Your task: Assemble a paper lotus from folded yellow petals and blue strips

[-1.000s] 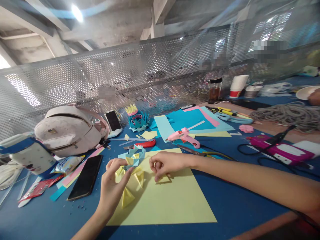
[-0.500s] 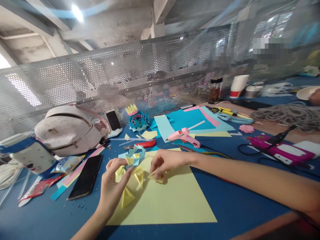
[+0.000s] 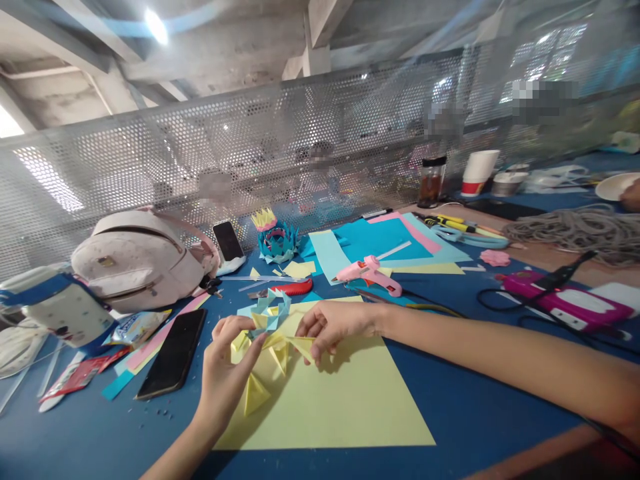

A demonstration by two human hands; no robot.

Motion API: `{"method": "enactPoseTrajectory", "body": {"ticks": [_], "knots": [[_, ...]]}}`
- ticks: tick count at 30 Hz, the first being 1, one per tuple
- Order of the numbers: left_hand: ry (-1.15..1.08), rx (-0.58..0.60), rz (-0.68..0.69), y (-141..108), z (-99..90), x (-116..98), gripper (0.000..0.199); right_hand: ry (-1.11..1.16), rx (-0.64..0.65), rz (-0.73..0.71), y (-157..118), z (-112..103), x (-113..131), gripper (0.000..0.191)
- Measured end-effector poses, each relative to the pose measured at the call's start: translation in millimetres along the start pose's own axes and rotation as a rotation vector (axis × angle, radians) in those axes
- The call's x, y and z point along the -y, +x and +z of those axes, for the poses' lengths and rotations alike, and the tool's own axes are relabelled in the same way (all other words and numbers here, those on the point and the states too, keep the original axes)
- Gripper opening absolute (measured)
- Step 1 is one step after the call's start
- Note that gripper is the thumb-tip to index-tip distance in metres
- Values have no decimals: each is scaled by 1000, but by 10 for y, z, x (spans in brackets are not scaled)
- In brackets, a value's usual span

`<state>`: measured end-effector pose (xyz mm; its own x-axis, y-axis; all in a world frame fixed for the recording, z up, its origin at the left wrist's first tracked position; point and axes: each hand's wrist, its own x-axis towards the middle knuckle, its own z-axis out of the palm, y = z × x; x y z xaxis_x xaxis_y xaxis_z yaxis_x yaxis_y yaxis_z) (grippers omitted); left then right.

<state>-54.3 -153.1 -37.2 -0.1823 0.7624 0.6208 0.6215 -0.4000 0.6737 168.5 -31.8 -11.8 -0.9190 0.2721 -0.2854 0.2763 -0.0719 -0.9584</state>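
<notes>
My left hand [image 3: 227, 353] pinches a ring of folded paper [image 3: 277, 312], light blue with pale yellow pointed pieces, between thumb and forefinger. Between the thumb and fingers of my right hand [image 3: 330, 330] is a folded yellow paper piece [image 3: 303, 348], its pointed end turned toward the ring. Whether the two touch is hard to make out. Another folded yellow piece [image 3: 255, 396] lies below my left hand. Under both hands spreads a large yellow paper sheet [image 3: 360, 407].
Behind the hands lie a red utility knife [image 3: 290, 288] and a pink glue gun [image 3: 367, 272]. A blue paper crown-like piece [image 3: 277, 241], a phone [image 3: 173, 353], a backpack [image 3: 145, 260], coloured sheets [image 3: 390, 240] and a magenta power strip [image 3: 565, 300] stand or lie around.
My right hand has shifted slightly and turned the yellow piece, so its point now reaches up and left, nearer the ring. My left hand stays in place.
</notes>
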Motion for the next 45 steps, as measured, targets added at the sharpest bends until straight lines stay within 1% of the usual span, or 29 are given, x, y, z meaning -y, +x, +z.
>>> {"method": "enactPoseTrajectory", "body": {"ticks": [2, 6, 13, 18, 26, 32, 39, 42, 45], "knots": [[0, -4, 1, -2, 3, 3, 11, -43, -24, 0, 2, 13, -13, 49], [6, 1, -1, -1, 4, 4, 11, -67, -39, 3, -11, 25, -13, 43], [20, 4, -8, -1, -5, -7, 12, -51, 28, 23, -46, 32, 36, 38], [27, -12, -4, 5, 0, -18, 14, -13, 41, 21, -42, 46, 31, 45], [26, -8, 4, 16, -4, -19, 12, 50, 189, -44, -31, 106, 94, 58], [24, -4, -2, 12, -8, -5, 12, 90, 244, -104, -38, 95, 69, 43], [18, 1, 8, 16, -7, -4, 11, 115, 253, -99, -36, 78, 4, 33], [11, 2, 5, 5, -16, 14, 11, 132, 246, -115, -3, 46, -23, 32], [23, 11, 7, 4, -19, 23, 10, 145, 200, -122, 26, 15, -27, 37]]}}
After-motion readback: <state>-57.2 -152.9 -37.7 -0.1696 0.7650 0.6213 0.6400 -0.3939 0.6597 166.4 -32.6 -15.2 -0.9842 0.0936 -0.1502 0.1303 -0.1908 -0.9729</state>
